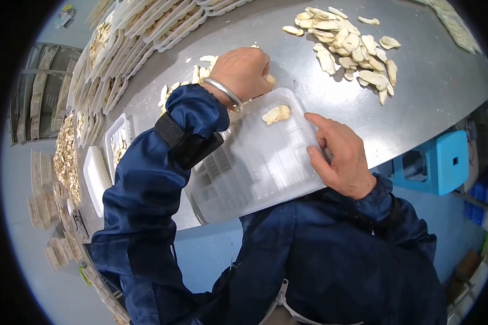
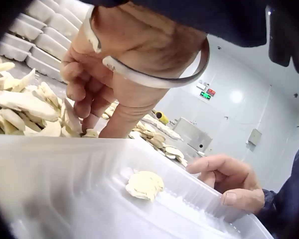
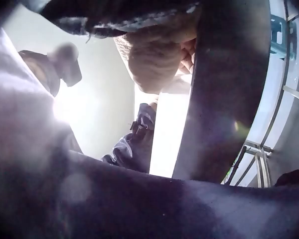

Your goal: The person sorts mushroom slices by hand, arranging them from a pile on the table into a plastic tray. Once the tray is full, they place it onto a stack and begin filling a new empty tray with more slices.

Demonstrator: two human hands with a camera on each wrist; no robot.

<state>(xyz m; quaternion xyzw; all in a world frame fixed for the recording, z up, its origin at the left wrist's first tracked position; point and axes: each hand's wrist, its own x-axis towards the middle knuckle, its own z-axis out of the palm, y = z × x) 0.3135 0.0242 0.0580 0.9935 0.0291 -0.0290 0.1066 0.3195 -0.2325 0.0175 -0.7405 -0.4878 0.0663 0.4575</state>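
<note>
Bent over the near side of a slice pile (image 2: 27, 107), my left hand (image 1: 241, 73) (image 2: 122, 69) wears a silver bangle and pinches a pale dried slice among the others, partly hidden by its fingers. A clear plastic tray (image 1: 244, 184) (image 2: 89, 184) lies at the table's front edge, below that wrist. One pale slice (image 1: 276, 114) (image 2: 145, 185) sits inside, near the far right corner. My right hand (image 1: 341, 160) (image 2: 229, 181) (image 3: 157, 57) holds the tray's right rim, thumb over the edge and fingers outside. The right wrist view is mostly sleeve and glare.
A larger heap of slices (image 1: 352, 46) lies on the metal table (image 1: 417, 92) at the back right. Stacked white trays (image 1: 141, 32) stand at the back left, with a smaller tray (image 1: 111, 143) nearer. A blue stool (image 1: 453, 162) is below the table's right side.
</note>
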